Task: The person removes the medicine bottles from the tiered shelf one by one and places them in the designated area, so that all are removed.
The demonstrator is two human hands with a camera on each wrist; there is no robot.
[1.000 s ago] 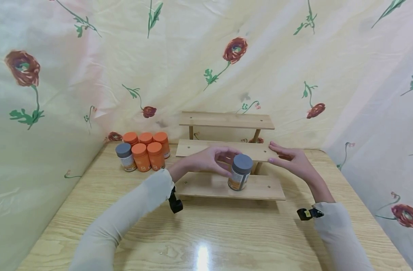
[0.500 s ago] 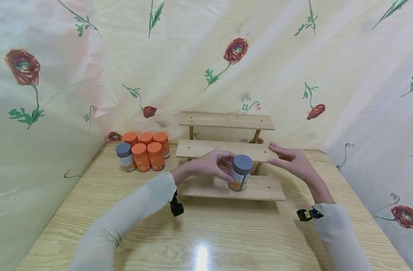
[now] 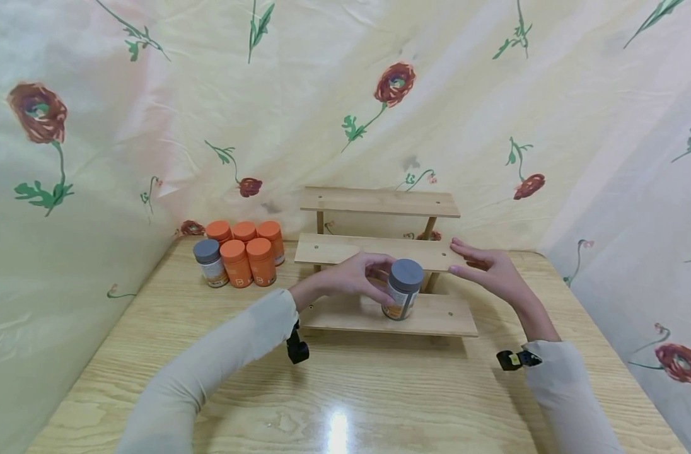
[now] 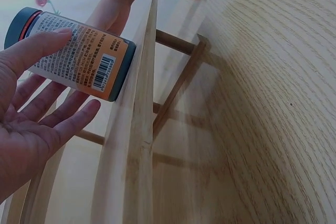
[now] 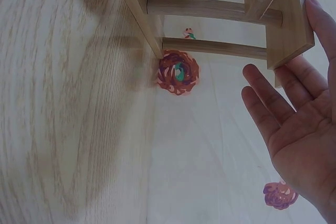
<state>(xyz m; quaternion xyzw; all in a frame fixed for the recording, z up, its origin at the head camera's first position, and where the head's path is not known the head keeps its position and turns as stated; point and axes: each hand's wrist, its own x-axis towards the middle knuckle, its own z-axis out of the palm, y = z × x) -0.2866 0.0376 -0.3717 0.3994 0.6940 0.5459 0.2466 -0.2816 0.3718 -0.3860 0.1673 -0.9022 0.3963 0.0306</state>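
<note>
A grey-lidded bottle (image 3: pixel 403 290) with an orange and white label stands on the lowest tier of a three-tier wooden shelf (image 3: pixel 436 316). My left hand (image 3: pixel 354 277) is at its left side. In the left wrist view the thumb tip touches the label of the bottle (image 4: pixel 79 56), and the fingers (image 4: pixel 63 114) lie straight beside it, not wrapped round it. My right hand (image 3: pixel 484 265) is held flat with its fingertips at the right end of the middle tier. The right wrist view shows that open palm (image 5: pixel 294 124) beside the board's end (image 5: pixel 286 30).
Several orange bottles (image 3: pixel 246 252) and one grey-lidded bottle (image 3: pixel 209 261) are grouped at the table's back left. Floral cloth (image 3: pixel 379 94) hangs close behind and on both sides. The wooden table (image 3: pixel 345 391) stretches in front of the shelf.
The left hand has loosened its hold and shifted slightly lower beside the bottle, which now stands straighter on the lowest tier. The right hand has not moved.
</note>
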